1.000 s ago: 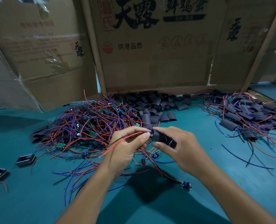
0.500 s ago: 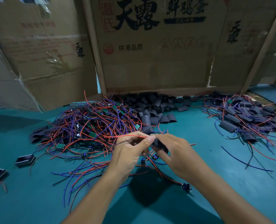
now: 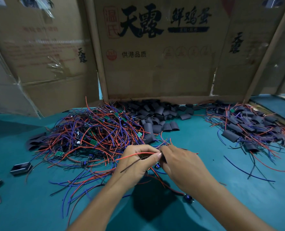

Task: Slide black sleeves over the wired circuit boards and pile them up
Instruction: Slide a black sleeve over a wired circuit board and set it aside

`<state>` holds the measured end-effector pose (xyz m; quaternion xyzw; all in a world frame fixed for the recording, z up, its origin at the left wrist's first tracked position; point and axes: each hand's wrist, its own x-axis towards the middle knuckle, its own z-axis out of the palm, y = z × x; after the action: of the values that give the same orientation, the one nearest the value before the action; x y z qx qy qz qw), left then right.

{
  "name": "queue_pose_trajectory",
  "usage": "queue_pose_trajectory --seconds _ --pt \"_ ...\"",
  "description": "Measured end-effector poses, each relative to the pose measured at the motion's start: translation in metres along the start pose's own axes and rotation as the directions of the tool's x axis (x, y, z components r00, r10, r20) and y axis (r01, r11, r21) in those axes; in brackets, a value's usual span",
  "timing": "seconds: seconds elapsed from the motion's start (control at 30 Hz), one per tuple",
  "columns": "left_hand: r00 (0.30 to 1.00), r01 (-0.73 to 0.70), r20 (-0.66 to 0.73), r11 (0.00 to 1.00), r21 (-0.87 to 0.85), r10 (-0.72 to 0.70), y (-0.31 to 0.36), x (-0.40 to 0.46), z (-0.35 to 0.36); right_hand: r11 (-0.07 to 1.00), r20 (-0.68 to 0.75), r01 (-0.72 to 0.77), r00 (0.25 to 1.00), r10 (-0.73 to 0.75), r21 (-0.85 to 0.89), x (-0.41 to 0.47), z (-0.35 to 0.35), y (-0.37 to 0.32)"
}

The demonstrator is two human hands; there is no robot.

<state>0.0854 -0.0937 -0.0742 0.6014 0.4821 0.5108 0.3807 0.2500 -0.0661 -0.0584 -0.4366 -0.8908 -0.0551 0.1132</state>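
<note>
My left hand [image 3: 136, 161] and my right hand [image 3: 183, 164] meet over the teal table, fingertips together. The left thumb and fingers pinch a red wire [image 3: 135, 155] and a dark wire that trail left from one wired board. The right hand's fingers curl round a black sleeve, which they almost wholly hide. A tangled heap of unsleeved green boards with red and blue wires [image 3: 91, 135] lies behind the left hand. Loose black sleeves [image 3: 156, 114] are heaped at the back centre. Sleeved boards are piled at the right [image 3: 248, 125].
Cardboard boxes [image 3: 155, 55] wall off the back of the teal table [image 3: 205, 205]. Two small black open housings [image 3: 20, 167] lie at the far left. Loose wires and a small blue part [image 3: 188, 197] lie under my right forearm.
My hands have closed together. The black sleeve, plainly visible in the right fingers a second ago, has slipped out of sight inside the right hand, and the wires have straightened to the left.
</note>
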Motion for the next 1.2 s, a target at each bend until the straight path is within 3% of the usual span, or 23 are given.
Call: queue_pose_trajectory --seconds 0.2,0.33,0.47,0.5,0.57,0.63,0.7,0.77,0.83,1.0,1.1,1.2 --pt "0.998 -0.052 0.020 0.998 -0.025 0.052 -0.001 0.001 -0.006 0.991 0.047 -0.062 0.997 0.068 -0.118 0.015 -0.009 0.027" --pt "0.978 -0.032 -0.183 0.942 0.333 0.098 -0.008 0.007 -0.017 0.894 -0.016 -0.337 0.937 0.348 -0.294 0.045 -0.026 0.123" --pt "0.956 0.022 -0.226 0.722 0.692 0.188 -0.013 0.008 -0.029 0.634 -0.136 -0.648 0.736 0.663 -0.422 0.061 -0.034 0.200" --pt "0.952 0.056 -0.243 0.676 0.735 0.186 -0.015 0.008 -0.031 0.651 -0.136 -0.662 0.732 0.667 -0.370 0.071 -0.029 0.199" --pt "0.943 0.107 -0.274 0.609 0.786 0.187 -0.017 0.008 -0.032 0.832 -0.016 -0.530 0.845 0.535 -0.162 0.098 -0.014 0.166" --pt "0.940 0.127 -0.282 0.567 0.814 0.194 -0.019 0.008 -0.034 0.957 0.141 -0.285 0.951 0.275 0.049 0.122 0.008 0.113" --pt "0.941 0.143 -0.285 0.549 0.823 0.182 -0.021 0.008 -0.037 0.991 0.220 -0.086 0.973 0.061 0.107 0.135 0.029 0.069" --pt "0.943 0.154 -0.285 0.531 0.833 0.173 -0.023 0.008 -0.040 0.997 0.287 0.031 0.957 -0.049 0.068 0.143 0.040 0.048" --pt "0.942 0.158 -0.284 0.511 0.845 0.178 -0.023 0.009 -0.042 0.996 0.286 0.091 0.955 -0.083 -0.016 0.146 0.043 0.041" --pt "0.948 0.106 -0.243 0.519 0.848 0.204 -0.022 0.010 -0.039 0.953 0.071 0.139 0.990 -0.124 -0.268 0.129 0.034 0.037" --pt "0.968 -0.018 -0.134 0.585 0.811 0.214 -0.019 0.008 -0.034 0.996 -0.007 0.042 0.999 -0.043 -0.082 0.100 0.017 0.039" --pt "0.978 -0.124 -0.001 0.586 0.800 0.209 -0.017 0.007 -0.024 0.975 -0.072 0.107 0.993 -0.095 0.192 0.064 0.010 0.029"
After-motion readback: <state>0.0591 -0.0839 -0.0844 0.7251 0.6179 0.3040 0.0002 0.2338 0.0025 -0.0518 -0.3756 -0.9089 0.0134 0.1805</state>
